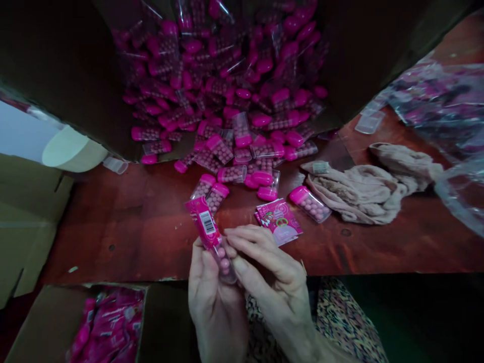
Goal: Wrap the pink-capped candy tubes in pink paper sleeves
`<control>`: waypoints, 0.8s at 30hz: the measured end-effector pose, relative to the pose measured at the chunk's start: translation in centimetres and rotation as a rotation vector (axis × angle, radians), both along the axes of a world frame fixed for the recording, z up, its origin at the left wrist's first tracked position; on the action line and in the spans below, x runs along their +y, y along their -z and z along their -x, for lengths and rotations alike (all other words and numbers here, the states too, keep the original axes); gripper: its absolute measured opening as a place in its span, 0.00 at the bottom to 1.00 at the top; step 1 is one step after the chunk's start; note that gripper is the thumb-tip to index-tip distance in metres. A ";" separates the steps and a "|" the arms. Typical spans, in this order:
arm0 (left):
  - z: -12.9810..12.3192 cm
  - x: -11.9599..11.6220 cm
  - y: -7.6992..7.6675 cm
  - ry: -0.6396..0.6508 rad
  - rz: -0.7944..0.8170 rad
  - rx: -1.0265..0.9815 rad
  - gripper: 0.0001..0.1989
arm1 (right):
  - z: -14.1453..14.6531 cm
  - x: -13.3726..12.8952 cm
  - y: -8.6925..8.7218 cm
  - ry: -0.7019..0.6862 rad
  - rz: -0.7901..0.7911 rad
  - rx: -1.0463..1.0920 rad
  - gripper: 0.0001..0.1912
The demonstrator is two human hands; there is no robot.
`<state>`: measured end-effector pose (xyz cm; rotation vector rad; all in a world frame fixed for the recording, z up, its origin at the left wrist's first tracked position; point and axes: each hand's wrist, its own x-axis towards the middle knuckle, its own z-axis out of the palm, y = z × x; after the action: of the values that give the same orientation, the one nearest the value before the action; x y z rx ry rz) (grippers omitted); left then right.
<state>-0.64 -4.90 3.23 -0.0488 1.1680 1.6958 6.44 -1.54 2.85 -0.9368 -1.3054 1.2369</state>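
Between my two hands, near the table's front edge, is a small clear container of pink balls (224,263). A pink label sleeve (206,222) with a barcode covers its upper end. My left hand (212,297) is closed around the container from the left and below. From the right, the thumb and fingers of my right hand (268,280) pinch its side. Just beyond my right fingers lies a small stack of flat pink printed sleeves (279,222). Two unlabelled containers with pink caps (215,196) lie behind the one I hold.
A large open cardboard box (68,65) spills pink-capped containers (227,91) onto the red table (124,217). To the right lie a crumpled cloth (363,191) and clear plastic bags (446,111). A white tub (73,151) stands left. Below, a carton (49,322) holds labelled packs (109,322).
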 end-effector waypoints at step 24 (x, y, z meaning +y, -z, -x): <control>-0.6 -0.8 -0.3 0.063 0.097 -0.054 0.05 | -0.2 1.0 1.7 0.096 -0.439 -0.160 0.14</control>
<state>-0.08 -5.70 3.50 -0.1162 1.1991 1.5727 6.62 -0.53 1.15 -0.7789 -1.5580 0.7673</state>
